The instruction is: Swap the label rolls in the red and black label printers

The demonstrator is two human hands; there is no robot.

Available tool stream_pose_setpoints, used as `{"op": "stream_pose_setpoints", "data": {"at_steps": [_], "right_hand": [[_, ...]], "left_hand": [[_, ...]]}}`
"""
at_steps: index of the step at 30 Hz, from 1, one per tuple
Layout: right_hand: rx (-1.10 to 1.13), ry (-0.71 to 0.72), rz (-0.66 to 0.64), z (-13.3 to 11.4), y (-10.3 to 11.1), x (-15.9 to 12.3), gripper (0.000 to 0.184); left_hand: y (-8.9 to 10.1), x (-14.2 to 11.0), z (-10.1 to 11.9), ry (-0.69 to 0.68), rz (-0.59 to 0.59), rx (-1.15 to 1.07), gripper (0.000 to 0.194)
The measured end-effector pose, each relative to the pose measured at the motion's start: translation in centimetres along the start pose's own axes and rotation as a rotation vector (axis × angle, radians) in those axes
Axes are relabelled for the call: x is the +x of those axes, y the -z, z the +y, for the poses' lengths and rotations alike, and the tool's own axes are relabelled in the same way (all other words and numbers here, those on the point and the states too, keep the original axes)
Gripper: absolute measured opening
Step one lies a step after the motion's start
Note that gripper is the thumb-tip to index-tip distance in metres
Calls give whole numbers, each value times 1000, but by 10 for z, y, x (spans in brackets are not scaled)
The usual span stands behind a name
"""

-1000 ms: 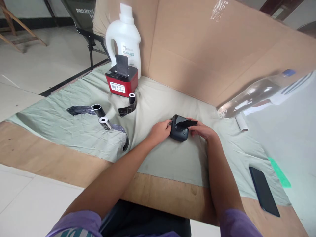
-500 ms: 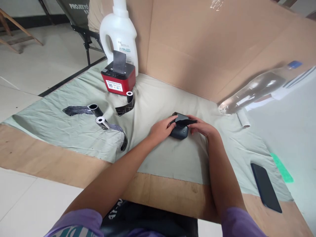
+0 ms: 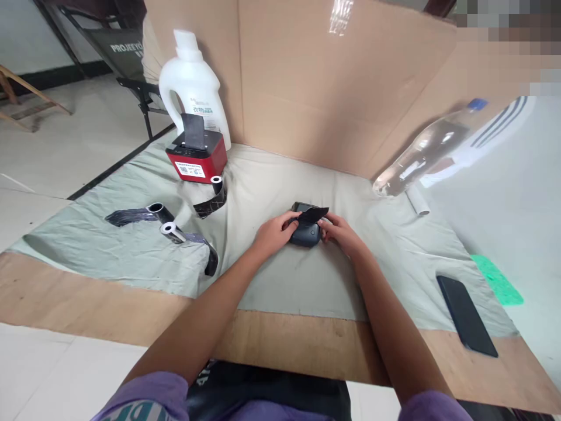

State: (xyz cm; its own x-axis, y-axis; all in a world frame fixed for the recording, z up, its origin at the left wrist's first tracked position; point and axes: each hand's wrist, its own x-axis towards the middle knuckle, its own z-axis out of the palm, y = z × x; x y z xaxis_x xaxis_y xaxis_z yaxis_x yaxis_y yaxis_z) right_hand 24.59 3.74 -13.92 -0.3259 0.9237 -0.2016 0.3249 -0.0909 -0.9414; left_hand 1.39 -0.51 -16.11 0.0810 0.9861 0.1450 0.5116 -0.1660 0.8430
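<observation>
A small dark portable receipt printer point(image 3: 305, 235) lies on the cloth in front of me. A strip of black paper point(image 3: 317, 214) sticks out of its top and slants up to the right. My left hand point(image 3: 275, 231) grips the printer's left side, with the thumb on its upper edge. Against the right side, my right hand point(image 3: 340, 231) holds the printer with bent fingers, just below the free end of the strip. Its fingertips are partly hidden behind the printer.
At the left lie unrolled black paper rolls point(image 3: 168, 231). A red printer point(image 3: 199, 158) stands before a white detergent bottle point(image 3: 193, 88). Cardboard point(image 3: 307, 88) walls the back. A clear bottle point(image 3: 427, 146), a white roll point(image 3: 417, 200) and a phone point(image 3: 467, 316) are to the right.
My view has shifted, so the scene sits further left. My right hand has moved from the strip's end down to the printer's side, and the strip now points more upward.
</observation>
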Motion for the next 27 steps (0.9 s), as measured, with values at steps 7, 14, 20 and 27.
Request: {"op": "stream_pose_setpoints", "data": {"at_steps": [7, 14, 20, 27], "right_hand": [[-360, 195, 408, 2, -65, -35, 89], [-713, -23, 776, -27, -119, -23, 101], [-357, -3, 701, -6, -50, -26, 71], [-446, 41, 1025, 38, 117, -18, 75]], "left_hand": [[-4, 6, -11, 72, 74, -269, 54], [-6, 4, -12, 57, 63, -234, 46], [-3, 2, -8, 76, 19, -196, 46], [3, 1, 4, 154, -36, -95, 47]]}}
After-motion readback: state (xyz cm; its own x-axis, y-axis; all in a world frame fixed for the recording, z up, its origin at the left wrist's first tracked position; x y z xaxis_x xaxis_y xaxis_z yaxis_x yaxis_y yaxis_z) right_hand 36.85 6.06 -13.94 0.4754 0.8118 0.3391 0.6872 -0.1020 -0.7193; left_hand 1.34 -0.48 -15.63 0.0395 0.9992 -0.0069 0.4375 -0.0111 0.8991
